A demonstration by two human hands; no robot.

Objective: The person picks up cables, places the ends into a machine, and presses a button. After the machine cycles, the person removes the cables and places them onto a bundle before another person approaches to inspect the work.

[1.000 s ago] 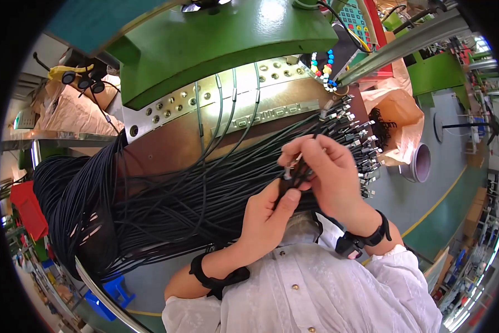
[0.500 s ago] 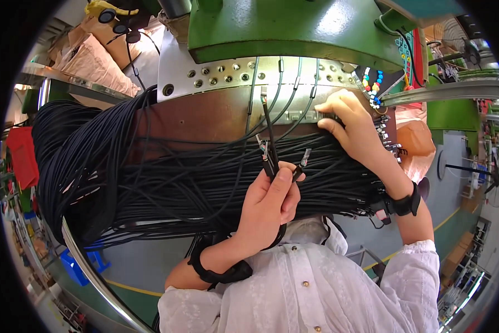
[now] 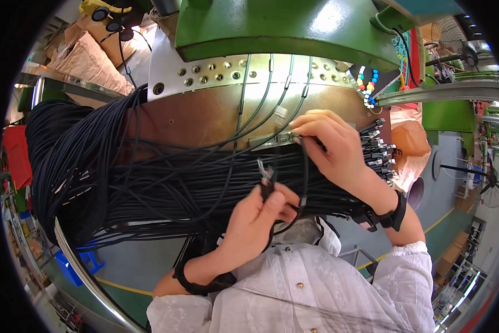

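Nearby, above a white buttoned shirt, the left hand [image 3: 258, 213] pinches black cable ends [image 3: 267, 190] between thumb and fingers, with bare coloured wires [image 3: 265, 173] poking up above the grip. These ends hang over the near half of the surface [image 3: 197, 116]. A light pinch on the black jackets, off the bare wires, seems wisest, as thin strands would bend easily.

Under them, a thick bundle of black cables [image 3: 166, 186] covers the near edge of the surface and spills over its left edge; many small plugs [image 3: 380, 152] fan out at the right edge.

Farther in, the right hand [image 3: 335, 144] reaches to a metal strip [image 3: 267, 142], its thumb and fingertips closed on the upper end of a looped cable [image 3: 305, 175]. Leaving that loop slack would likely spare the end a tug. A pale, blurred connector [image 3: 281, 114] shows just beyond the strip.

Along the far edge lies a steel plate with holes [image 3: 166, 77], below a green machine housing [image 3: 271, 41]. Around it, the room holds a paper bag [image 3: 413, 141], a blue stool [image 3: 72, 269] and grey floor [image 3: 133, 263].
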